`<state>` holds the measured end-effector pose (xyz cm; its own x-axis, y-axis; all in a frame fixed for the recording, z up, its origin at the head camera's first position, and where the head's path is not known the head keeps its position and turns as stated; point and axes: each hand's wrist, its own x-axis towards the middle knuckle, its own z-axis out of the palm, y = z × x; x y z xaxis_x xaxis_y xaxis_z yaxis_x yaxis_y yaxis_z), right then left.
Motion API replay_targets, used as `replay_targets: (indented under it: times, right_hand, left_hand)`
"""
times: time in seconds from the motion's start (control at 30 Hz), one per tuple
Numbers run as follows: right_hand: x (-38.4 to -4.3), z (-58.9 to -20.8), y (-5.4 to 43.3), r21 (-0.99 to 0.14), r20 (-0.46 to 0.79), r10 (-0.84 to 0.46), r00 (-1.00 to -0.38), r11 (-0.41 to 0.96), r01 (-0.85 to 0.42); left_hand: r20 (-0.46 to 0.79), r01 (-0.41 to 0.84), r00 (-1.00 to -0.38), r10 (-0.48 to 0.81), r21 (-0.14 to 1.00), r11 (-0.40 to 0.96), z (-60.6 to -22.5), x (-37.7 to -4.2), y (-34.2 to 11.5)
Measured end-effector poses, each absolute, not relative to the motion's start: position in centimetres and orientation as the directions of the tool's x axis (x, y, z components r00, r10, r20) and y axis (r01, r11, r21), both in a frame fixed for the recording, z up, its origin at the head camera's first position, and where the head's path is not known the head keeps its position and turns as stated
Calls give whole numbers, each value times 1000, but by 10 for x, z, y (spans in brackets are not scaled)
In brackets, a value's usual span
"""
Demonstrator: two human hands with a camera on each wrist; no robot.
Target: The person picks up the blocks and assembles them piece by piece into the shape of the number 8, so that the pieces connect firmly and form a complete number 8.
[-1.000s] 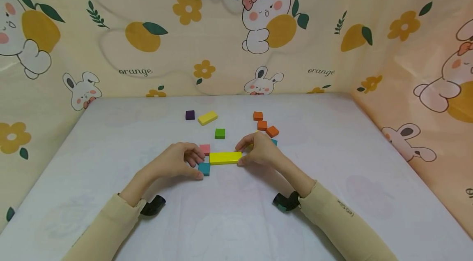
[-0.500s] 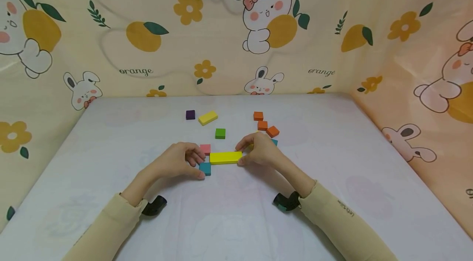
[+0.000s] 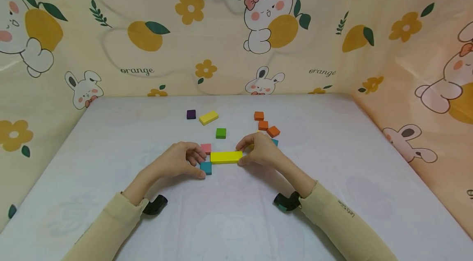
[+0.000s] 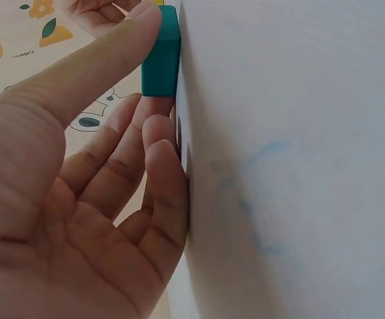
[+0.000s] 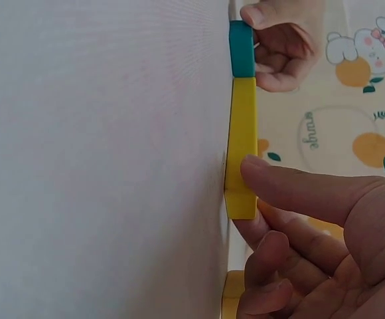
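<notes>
A long yellow block (image 3: pixel 226 157) lies crosswise on the white table. Its right end is pinched between thumb and forefinger of my right hand (image 3: pixel 261 150); the right wrist view has that thumb on the side of the yellow block (image 5: pixel 243 133). Against its left end sit a teal block (image 3: pixel 206 168) and, farther back, a pink block (image 3: pixel 206 148). My left hand (image 3: pixel 178 160) curls around these two from the left, thumb on the teal block and fingers by the pink one. In the left wrist view the thumb presses the teal block (image 4: pixel 161 63).
Behind the hands lie a purple block (image 3: pixel 191 114), a shorter yellow block (image 3: pixel 208 117) and a green block (image 3: pixel 221 133). To the right are several orange blocks (image 3: pixel 263 125). Another teal block (image 3: pixel 274 142) and a yellow block (image 5: pixel 231 292) are partly hidden by the right hand.
</notes>
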<state>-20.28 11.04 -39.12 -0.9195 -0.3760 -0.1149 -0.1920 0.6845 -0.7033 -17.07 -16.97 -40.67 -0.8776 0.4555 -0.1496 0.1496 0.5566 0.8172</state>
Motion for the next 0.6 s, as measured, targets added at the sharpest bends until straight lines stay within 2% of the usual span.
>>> replay_targets:
  times: [0.6]
  right_hand:
    - [-202,-390,110,-701,-108,-389,-915,682,-207]
  left_hand:
    - [-155,138,-878,452,824,549,-406,-170,-169]
